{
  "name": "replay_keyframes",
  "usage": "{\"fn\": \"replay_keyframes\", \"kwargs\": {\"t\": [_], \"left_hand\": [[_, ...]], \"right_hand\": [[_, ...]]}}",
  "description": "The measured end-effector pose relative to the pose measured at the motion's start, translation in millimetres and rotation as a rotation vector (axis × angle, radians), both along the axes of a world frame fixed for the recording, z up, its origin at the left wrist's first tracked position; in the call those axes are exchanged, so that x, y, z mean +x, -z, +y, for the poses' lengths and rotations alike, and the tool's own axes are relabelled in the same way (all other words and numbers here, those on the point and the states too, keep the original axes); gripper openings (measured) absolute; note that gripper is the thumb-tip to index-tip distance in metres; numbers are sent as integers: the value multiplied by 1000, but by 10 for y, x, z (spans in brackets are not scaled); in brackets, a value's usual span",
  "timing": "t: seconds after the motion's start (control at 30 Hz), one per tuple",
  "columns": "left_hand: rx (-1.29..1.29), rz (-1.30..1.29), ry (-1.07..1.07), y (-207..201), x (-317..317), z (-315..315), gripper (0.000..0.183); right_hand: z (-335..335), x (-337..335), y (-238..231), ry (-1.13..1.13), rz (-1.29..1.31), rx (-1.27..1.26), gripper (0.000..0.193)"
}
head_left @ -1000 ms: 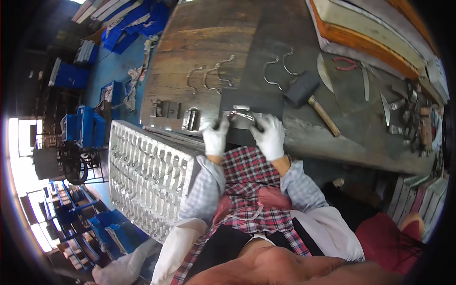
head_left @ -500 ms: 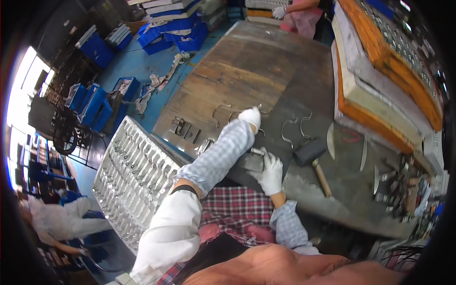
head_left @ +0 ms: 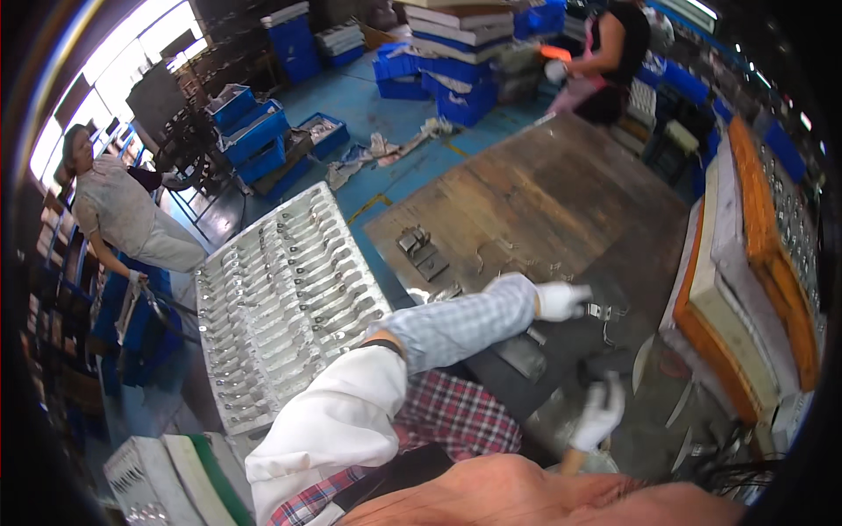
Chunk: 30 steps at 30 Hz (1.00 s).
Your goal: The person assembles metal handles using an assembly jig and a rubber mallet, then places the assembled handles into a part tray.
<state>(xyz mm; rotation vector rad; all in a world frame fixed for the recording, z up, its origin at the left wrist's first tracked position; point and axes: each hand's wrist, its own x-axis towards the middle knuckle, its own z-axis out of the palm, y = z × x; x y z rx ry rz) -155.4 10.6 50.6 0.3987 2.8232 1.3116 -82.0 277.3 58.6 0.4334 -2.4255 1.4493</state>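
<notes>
Seen from above, with the middle of the view as the clock's hub, a person in white gloves works at a dark, worn table (head_left: pixel 548 162). The left hand (head_left: pixel 561 301), its arm in a pale checked sleeve, stretches out between three and four o'clock, fingers close together; just beyond its tips, on the table, is a small shiny metal piece (head_left: pixel 602 311), and whether the fingers grip it I cannot tell. The right hand (head_left: pixel 602 414) lies at about four o'clock, fingers loosely bent, just beside the dark head of a hammer (head_left: pixel 605 364); I cannot tell whether it holds anything. Between the left forearm and the right hand, a flat metal block (head_left: pixel 522 355) lies on the table. Toward nine o'clock, a white tray (head_left: pixel 379 298) carries rows of curved metal parts. A stack of slabs (head_left: pixel 715 298), some orange, rises at three. Co-workers stand around half past nine and half past one.
</notes>
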Motion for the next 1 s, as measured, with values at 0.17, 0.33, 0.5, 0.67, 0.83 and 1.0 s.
{"fn": "replay_keyframes", "kwargs": {"t": [0.17,0.33,0.5,0.67,0.83,1.0], "left_hand": [[352,-133,-509,-726,1329,-505,25],[98,143,-444,-482,1948,-238,13],[-225,-159,-481,326,1895,104,17],[-99,-221,-526,249,1849,68,17],[-81,-163,-446,300,1865,116,30],[-138,-115,-450,57,1913,378,20]], "right_hand": [[471,-48,198,239,-250,925,54],[163,-331,328,-188,-1165,-460,26],[-521,123,-803,-176,-981,-271,33],[-210,407,-617,-741,396,576,28],[431,11,-645,-51,-199,1137,30],[-300,325,-637,-261,101,538,40]]}}
